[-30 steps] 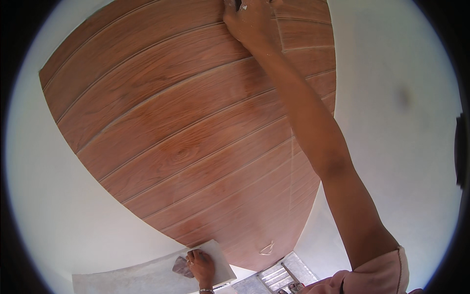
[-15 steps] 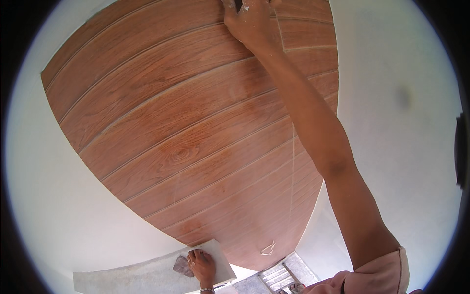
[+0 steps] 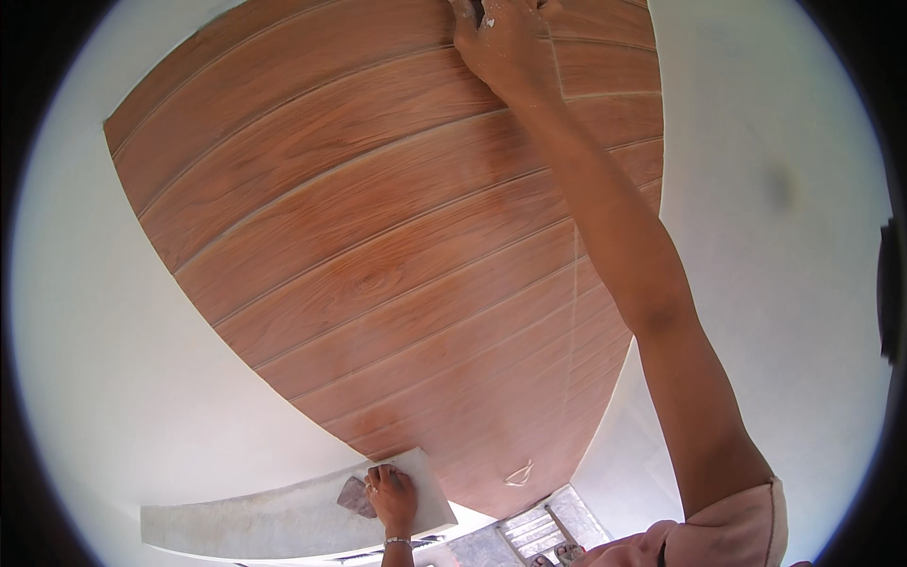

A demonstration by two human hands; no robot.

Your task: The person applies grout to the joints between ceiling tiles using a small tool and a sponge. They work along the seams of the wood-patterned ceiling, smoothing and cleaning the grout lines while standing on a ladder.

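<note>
The brown wood-grain planked panel (image 3: 378,236) is the largest thing, spreading from the middle to 12 o'clock. Plain white walls stand at 9 (image 3: 85,312) and 3 o'clock (image 3: 784,283). The right arm (image 3: 614,227) stretches from 5 toward 12 o'clock and hides a strip of the panel. At 7 o'clock is a pale grey ledge (image 3: 255,520); a ladder (image 3: 534,534), between 5 and 6, is partly covered by the pink sleeve (image 3: 727,524). Of the hands, the right one (image 3: 510,42), near 12, is bent around a dark thing (image 3: 477,13); the frame edge cuts it, so I cannot tell its grip. The left one (image 3: 392,496), on the ledge, has curled fingers; whether it grips, I cannot tell. A brown piece (image 3: 356,498) lies just beside it, toward 9. A small pale loop (image 3: 518,473) is between 5 and 6.
</note>
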